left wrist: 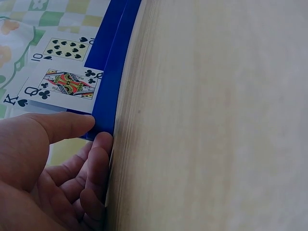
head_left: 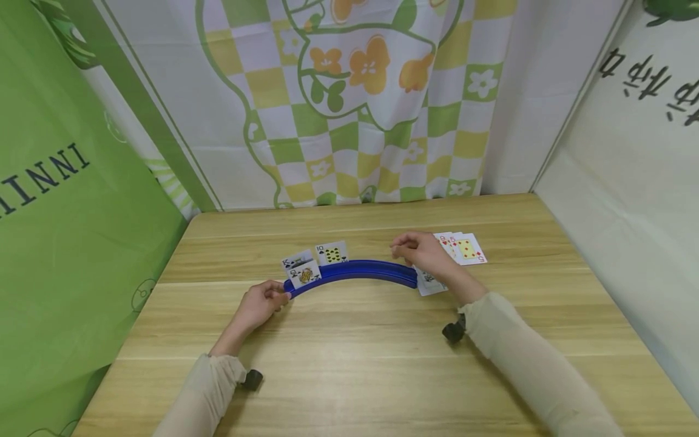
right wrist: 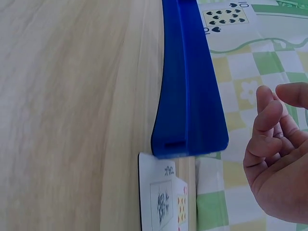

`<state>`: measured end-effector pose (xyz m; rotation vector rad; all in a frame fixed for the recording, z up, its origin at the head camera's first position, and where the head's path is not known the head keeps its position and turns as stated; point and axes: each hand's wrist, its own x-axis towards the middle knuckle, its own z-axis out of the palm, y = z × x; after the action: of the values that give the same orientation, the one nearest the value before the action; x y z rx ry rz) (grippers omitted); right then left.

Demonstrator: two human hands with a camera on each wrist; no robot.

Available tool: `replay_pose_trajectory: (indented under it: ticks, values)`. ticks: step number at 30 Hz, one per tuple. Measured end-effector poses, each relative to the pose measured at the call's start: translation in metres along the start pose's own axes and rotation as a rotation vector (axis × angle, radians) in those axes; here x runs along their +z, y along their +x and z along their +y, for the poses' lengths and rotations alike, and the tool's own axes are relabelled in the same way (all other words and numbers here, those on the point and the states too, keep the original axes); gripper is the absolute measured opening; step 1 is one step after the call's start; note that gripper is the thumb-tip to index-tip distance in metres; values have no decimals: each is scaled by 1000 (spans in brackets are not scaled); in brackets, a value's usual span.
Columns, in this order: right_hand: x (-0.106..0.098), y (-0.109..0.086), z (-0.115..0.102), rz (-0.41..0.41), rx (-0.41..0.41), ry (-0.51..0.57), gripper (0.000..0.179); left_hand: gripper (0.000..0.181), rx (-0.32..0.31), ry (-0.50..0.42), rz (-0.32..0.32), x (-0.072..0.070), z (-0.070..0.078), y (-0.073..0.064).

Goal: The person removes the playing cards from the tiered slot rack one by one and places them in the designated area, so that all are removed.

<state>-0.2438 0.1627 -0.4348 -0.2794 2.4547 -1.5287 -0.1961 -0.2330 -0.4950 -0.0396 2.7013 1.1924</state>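
A curved blue card holder (head_left: 371,269) lies on the table. At its left end, my left hand (head_left: 259,303) pinches it between thumb and fingers, which shows closely in the left wrist view. Standing in the holder's left part are a queen of clubs (left wrist: 70,86), a king of spades (head_left: 292,260) behind it, and a ten of spades (head_left: 332,252). My right hand (head_left: 428,258) hovers near the holder's right end, fingers loosely bent, with nothing between them. Partly hidden beneath that hand is a face card (right wrist: 160,202).
Fanned cards lie on the table right of the holder, a five of diamonds (head_left: 469,247) on show among them. The wooden table (head_left: 349,364) ends at a patterned curtain (head_left: 371,145) behind, with a green cloth (head_left: 82,255) on the left.
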Motion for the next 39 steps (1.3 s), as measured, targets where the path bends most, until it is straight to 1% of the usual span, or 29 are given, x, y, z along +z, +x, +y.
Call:
replay_pose_trajectory:
  ticks: [6, 14, 28, 33, 39]
  values:
    - [7, 2, -5, -12, -8, 28, 25, 32, 1, 3, 4, 0, 0, 0]
    - [13, 7, -10, -17, -19, 16, 24, 33, 2, -10, -1, 1, 0, 1]
    - [26, 13, -20, -15, -19, 28, 23, 32, 1, -2, 4, 1, -3, 1]
    - [30, 15, -24, -4, -35, 38, 22, 32, 8, -2, 6, 1, -2, 1]
    - [36, 19, -25, -11, -52, 44, 23, 32, 4, 2, 5, 1, -3, 2]
